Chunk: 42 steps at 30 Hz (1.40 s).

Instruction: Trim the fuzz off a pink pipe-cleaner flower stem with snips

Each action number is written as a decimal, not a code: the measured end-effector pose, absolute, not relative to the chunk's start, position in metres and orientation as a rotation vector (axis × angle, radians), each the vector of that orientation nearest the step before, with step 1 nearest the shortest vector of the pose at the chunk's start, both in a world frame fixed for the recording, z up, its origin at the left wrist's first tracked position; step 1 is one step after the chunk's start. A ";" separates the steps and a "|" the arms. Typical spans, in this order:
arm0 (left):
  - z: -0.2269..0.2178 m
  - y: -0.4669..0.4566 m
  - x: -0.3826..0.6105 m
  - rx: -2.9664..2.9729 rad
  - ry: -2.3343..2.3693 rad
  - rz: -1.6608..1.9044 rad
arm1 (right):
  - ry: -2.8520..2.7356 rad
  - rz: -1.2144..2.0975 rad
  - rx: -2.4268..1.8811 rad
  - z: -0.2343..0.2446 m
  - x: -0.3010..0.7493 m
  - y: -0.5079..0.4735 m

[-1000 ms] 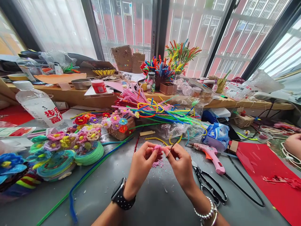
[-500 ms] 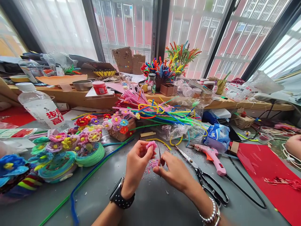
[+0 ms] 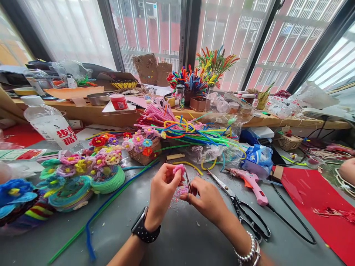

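My left hand [image 3: 163, 190] pinches a small pink fuzzy pompom [image 3: 179, 169] between thumb and fingertips, held above the grey table [image 3: 177, 236]. Just right of it, my right hand [image 3: 206, 199] is closed around small scissors [image 3: 188, 183], whose blades point up against the pompom's right side. Pink fluff trimmings [image 3: 181, 192] lie scattered on the table under both hands. A black watch sits on my left wrist and a beaded bracelet on my right.
Large black-handled scissors [image 3: 241, 210] and a pink glue gun [image 3: 251, 183] lie right of my hands, beside red paper [image 3: 318, 199]. Pipe-cleaner flowers [image 3: 83, 166], a basket [image 3: 142, 149] and loose pipe cleaners [image 3: 188, 133] crowd the left and back. Another person's hand [image 3: 348, 170] shows at the right edge.
My right hand dropped lower and turned the small scissors upright. Their blades now sit against the pompom. The left hand stayed nearly still.
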<state>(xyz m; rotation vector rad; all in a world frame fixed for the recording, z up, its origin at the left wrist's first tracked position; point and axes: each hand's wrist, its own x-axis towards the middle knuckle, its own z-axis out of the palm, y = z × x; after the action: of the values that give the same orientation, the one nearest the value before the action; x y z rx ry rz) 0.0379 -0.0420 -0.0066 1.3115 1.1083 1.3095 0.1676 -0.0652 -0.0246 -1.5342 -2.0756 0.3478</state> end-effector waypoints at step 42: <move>-0.007 -0.038 0.036 1.471 1.171 1.346 | -2.000 0.177 -1.543 -0.024 0.176 -0.062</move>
<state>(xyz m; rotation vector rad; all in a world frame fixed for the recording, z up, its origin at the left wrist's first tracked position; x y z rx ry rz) 0.0364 -0.0382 -0.0071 1.4715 1.1714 1.3459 0.1757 -0.0622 -0.0241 -1.5426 -1.9996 0.1774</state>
